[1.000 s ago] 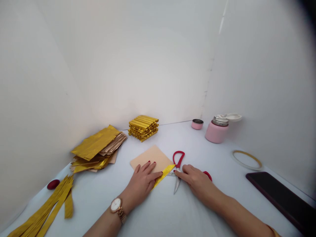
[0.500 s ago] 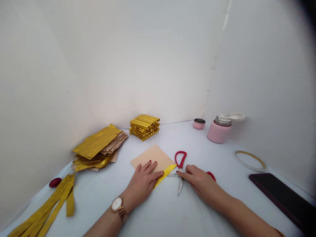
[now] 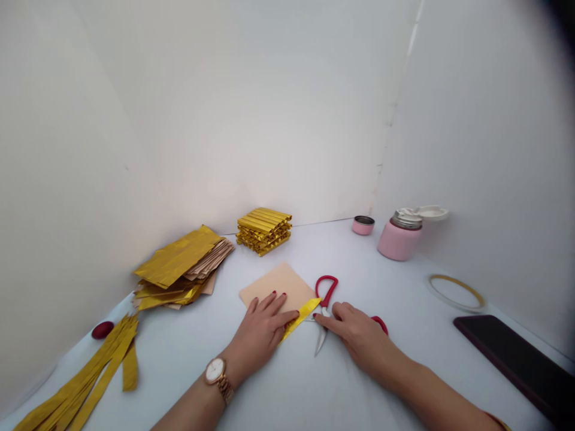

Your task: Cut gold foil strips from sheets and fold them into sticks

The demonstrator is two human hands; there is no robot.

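Note:
My left hand [image 3: 263, 328] lies with its fingers spread flat on a square sheet of paper [image 3: 278, 284], pressing it to the table. The sheet's back is tan, and its near right edge is folded over as a gold strip [image 3: 302, 316]. My right hand [image 3: 359, 332] is over a pair of scissors with red handles [image 3: 327, 290], its index finger stretched along the metal near the pivot and the other fingers curled. The scissors lie spread apart. One blade points toward me; the other reaches the folded edge and is partly hidden.
At left are stacked gold sheets [image 3: 179, 257], long gold strips [image 3: 90, 377] and a dark red oval object [image 3: 102, 330]. Rolled gold pieces [image 3: 264, 230] are piled at the back. On the right are a pink flask [image 3: 399, 239], its cup [image 3: 363, 225], a tape roll [image 3: 458, 290] and a black phone-like slab [image 3: 516, 365].
My right hand has slid slightly left, pushing the scissors closer to the folded edge, and the scissors have turned a little. My left hand stays put on the sheet.

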